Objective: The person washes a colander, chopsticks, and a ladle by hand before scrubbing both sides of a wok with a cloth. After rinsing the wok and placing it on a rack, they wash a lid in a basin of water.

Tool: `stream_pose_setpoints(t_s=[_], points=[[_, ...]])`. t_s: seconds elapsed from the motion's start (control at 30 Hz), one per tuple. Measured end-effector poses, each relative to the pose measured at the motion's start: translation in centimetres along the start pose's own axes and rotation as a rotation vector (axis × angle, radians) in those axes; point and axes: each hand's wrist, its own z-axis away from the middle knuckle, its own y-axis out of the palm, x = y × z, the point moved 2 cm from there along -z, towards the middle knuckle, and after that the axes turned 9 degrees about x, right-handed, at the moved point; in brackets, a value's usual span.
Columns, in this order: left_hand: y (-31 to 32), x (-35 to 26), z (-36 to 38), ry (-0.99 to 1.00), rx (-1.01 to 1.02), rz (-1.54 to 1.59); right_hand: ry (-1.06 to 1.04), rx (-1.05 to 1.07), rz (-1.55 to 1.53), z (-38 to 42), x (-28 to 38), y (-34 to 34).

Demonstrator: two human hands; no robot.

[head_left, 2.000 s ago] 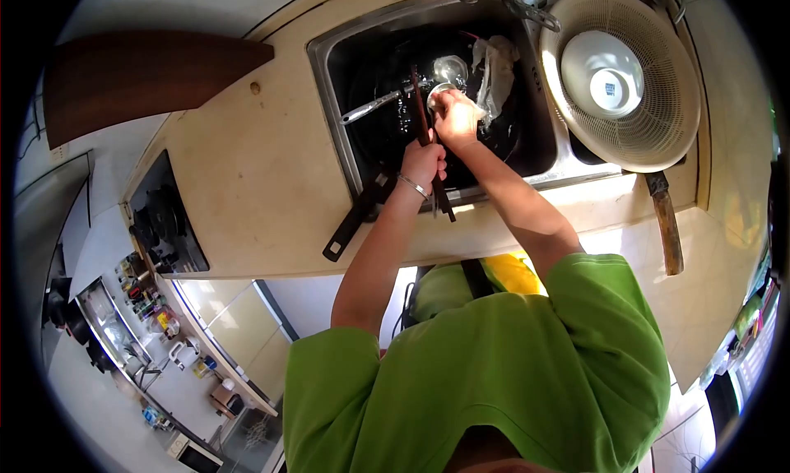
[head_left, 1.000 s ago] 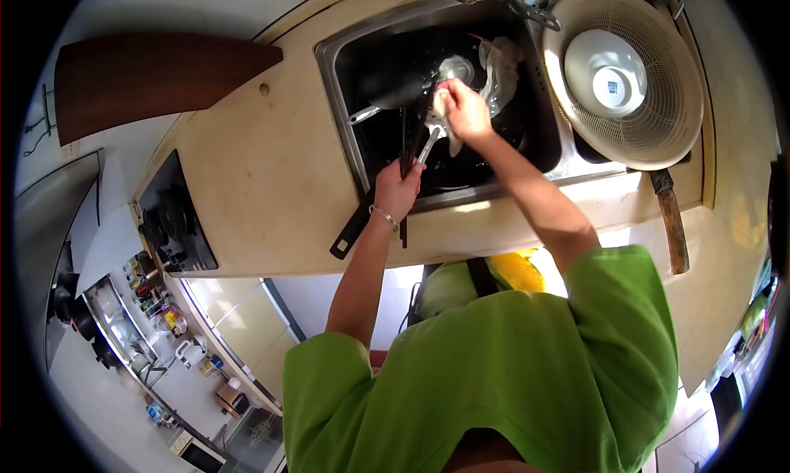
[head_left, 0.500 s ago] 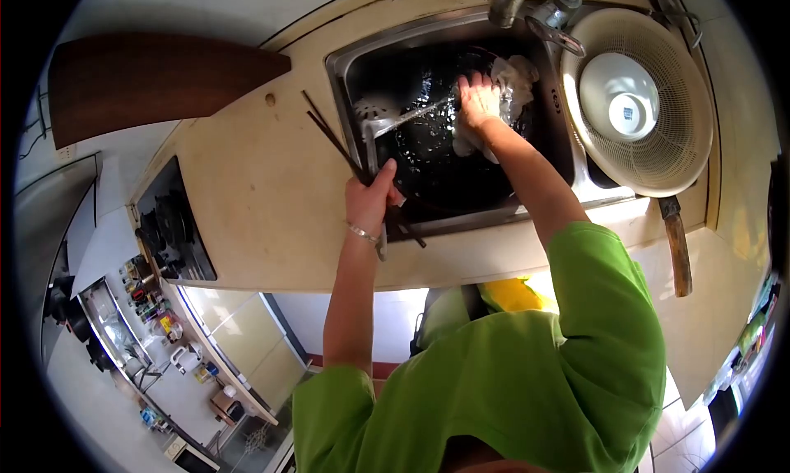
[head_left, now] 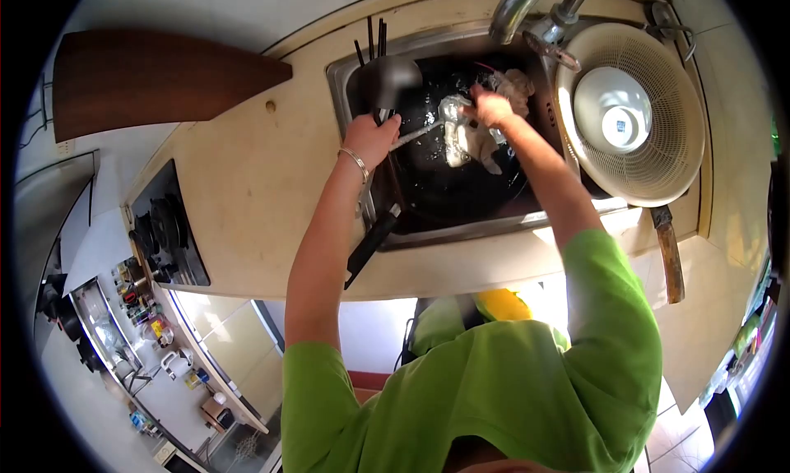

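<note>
My left hand (head_left: 372, 141) is closed round a metal ladle (head_left: 388, 80) and several thin dark chopsticks (head_left: 370, 39), over the left side of the sink. The ladle's bowl is blurred, and its handle is mostly hidden by my fingers. My right hand (head_left: 491, 109) is inside the sink, its fingers bent on a wet whitish cloth (head_left: 469, 144). Beneath both hands is a dark wok (head_left: 444, 197) with glistening water in it. A black handle (head_left: 372, 249) lies across the sink's front left edge, apart from my left hand.
The steel sink (head_left: 337, 82) is set into a beige counter (head_left: 239, 193). A faucet (head_left: 518, 8) overhangs its back. To the right, a cream colander (head_left: 683, 144) holds an upturned white bowl (head_left: 613, 103), with a wooden handle (head_left: 671, 259) below. A cooktop (head_left: 169, 226) is on the left.
My left hand has moved up, with the ladle's bowl and chopsticks now pointing away from me. My right hand has shifted slightly, and its spread fingers have bent. The black handle now shows.
</note>
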Motion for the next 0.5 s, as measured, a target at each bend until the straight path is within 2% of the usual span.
stream_pose_setpoints(t_s=[0.03, 0.1, 0.23, 0.3, 0.37, 0.47, 0.5], points=[[0.1, 0.1, -0.4, 0.007, -0.006, -0.007, 0.055, 0.015, -0.062, -0.2, 0.4, 0.6], [0.7, 0.8, -1.2, -0.066, -0.001, -0.119, 0.072, -0.17, -0.243, -0.9, 0.5, 2.4], [0.8, -0.2, -0.7, -0.09, -0.031, -0.199, 0.008, -0.079, -0.115, -3.0, 0.0, 3.6], [0.7, -0.4, -0.6, -0.09, -0.011, -0.228, -0.014, -0.107, -0.195, -0.2, 1.8, 0.3], [1.1, 0.3, -0.9, -0.091, 0.009, -0.246, -0.144, -0.238, -0.174, 0.9, 2.1, -0.9], [2.2, 2.1, -1.6, -0.081, 0.067, -0.072, -0.385, -0.338, -0.175, 2.1, 2.6, -3.4], [3.0, 2.2, -1.3, -0.164, 0.14, 0.203, -0.385, -0.34, -0.173, 2.1, 2.7, -3.7]])
